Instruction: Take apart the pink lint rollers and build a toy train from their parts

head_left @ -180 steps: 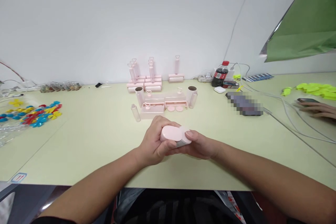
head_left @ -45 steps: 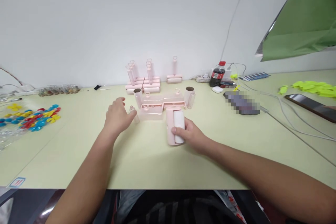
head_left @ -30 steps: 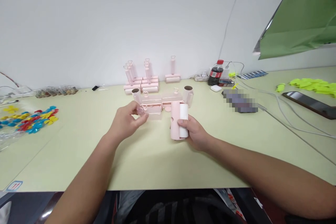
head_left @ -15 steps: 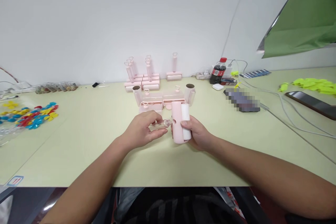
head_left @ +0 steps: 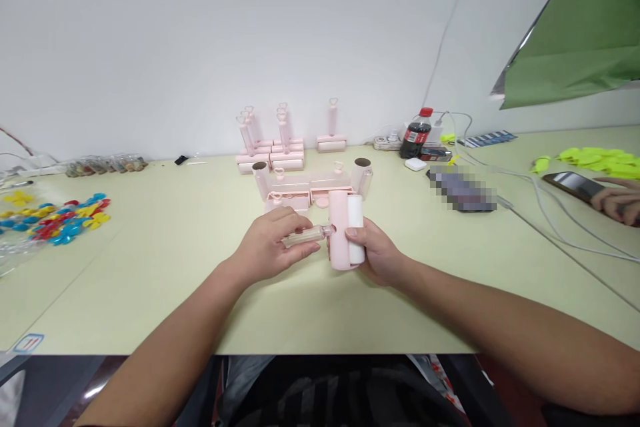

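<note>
My right hand [head_left: 379, 252] is closed round a pink lint roller head [head_left: 339, 232], held upright, with a white sticky roll [head_left: 355, 230] along its right side. Between the thumb and fingers of my left hand [head_left: 273, 243] is a clear, pale pink lint roller handle [head_left: 306, 235], lying nearly level. The handle's narrow tip meets the hole in the left face of the head; how deep it sits I cannot tell. Just behind my hands lie pink lint roller parts [head_left: 295, 201], flanked by two upright tubes, a left one [head_left: 261, 181] and a right one [head_left: 362, 180].
Several whole pink lint rollers [head_left: 287, 159] stand against the wall. At the right are a cola bottle [head_left: 418, 133], a dark phone [head_left: 460, 190], white cables [head_left: 540, 203] and another person's hand [head_left: 620, 200] on a second phone. Colourful plastic pieces [head_left: 65, 220] lie at the left.
The handle's tip has come right up to the hole in the roller head, closing the small gap. Another person's hand has appeared at the right edge, on the phone.
</note>
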`<state>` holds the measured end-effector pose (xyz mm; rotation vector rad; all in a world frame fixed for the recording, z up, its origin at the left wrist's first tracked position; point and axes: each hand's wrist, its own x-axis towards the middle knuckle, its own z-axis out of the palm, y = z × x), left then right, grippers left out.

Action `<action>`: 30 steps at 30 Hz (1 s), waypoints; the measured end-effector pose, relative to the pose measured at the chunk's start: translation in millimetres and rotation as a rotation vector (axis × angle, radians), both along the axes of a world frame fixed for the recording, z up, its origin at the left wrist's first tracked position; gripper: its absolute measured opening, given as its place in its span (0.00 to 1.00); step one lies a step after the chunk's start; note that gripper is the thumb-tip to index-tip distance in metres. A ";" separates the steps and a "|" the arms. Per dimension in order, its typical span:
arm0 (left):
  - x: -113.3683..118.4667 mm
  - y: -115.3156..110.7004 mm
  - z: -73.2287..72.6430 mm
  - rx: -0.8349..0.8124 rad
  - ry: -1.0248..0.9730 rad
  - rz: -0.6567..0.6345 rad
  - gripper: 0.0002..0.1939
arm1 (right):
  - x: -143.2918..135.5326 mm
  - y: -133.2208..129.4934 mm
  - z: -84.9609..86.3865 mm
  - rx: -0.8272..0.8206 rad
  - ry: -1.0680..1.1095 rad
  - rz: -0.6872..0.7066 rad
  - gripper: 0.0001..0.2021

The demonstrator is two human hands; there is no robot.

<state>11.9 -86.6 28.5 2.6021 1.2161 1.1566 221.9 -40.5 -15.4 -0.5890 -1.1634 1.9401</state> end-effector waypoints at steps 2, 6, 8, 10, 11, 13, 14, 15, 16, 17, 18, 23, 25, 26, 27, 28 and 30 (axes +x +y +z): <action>0.0 0.3 0.0 0.014 0.001 0.006 0.08 | 0.2 0.4 -0.9 0.006 -0.009 -0.025 0.20; -0.1 0.4 -0.6 0.021 0.016 0.019 0.08 | 1.2 1.0 -1.5 0.074 -0.062 -0.070 0.21; -0.1 0.3 -0.8 0.014 0.032 0.030 0.08 | 1.8 1.1 -1.0 0.136 -0.087 -0.088 0.20; -0.2 0.4 -0.7 0.010 0.047 0.039 0.07 | 2.3 1.1 -0.3 0.190 -0.111 -0.107 0.19; -0.3 0.6 -0.5 0.012 0.055 0.045 0.07 | 2.4 1.1 0.1 0.210 -0.124 -0.116 0.19; -0.7 0.9 -0.3 0.019 0.079 0.063 0.07 | 2.4 0.9 0.9 0.238 -0.158 -0.135 0.18; -0.8 1.0 -0.2 0.021 0.097 0.075 0.07 | 2.3 0.9 1.2 0.251 -0.179 -0.145 0.18; -1.0 1.2 -0.2 0.022 0.116 0.088 0.07 | 2.1 1.0 1.5 0.262 -0.203 -0.153 0.18; -1.1 1.2 -0.2 0.021 0.136 0.101 0.07 | 1.8 1.3 1.8 0.272 -0.229 -0.160 0.18; -1.1 1.2 -0.4 0.018 0.154 0.114 0.07 | 1.5 1.6 1.8 0.280 -0.254 -0.168 0.19; -1.1 1.1 -0.6 0.013 0.169 0.126 0.07 | 1.1 2.1 1.8 0.286 -0.278 -0.176 0.19; -0.3 0.1 -2.5 -0.072 0.193 0.190 0.07 | -0.7 3.7 -0.4 0.283 -0.356 -0.183 0.19; -0.5 0.1 -2.9 -0.118 0.193 0.199 0.06 | -1.3 3.0 -1.1 0.275 -0.374 -0.182 0.19; -0.8 0.2 -2.9 -0.135 0.198 0.195 0.06 | -1.5 2.4 -1.3 0.272 -0.384 -0.181 0.19; -1.1 0.3 -2.9 -0.147 0.204 0.188 0.06 | -1.7 1.8 -1.3 0.269 -0.394 -0.178 0.19; -1.5 0.6 -2.7 -0.154 0.212 0.181 0.06 | -1.9 1.3 -1.3 0.266 -0.403 -0.174 0.18; -2.0 1.2 -2.7 -0.163 0.223 0.169 0.07 | -2.1 0.5 -1.2 0.261 -0.416 -0.163 0.18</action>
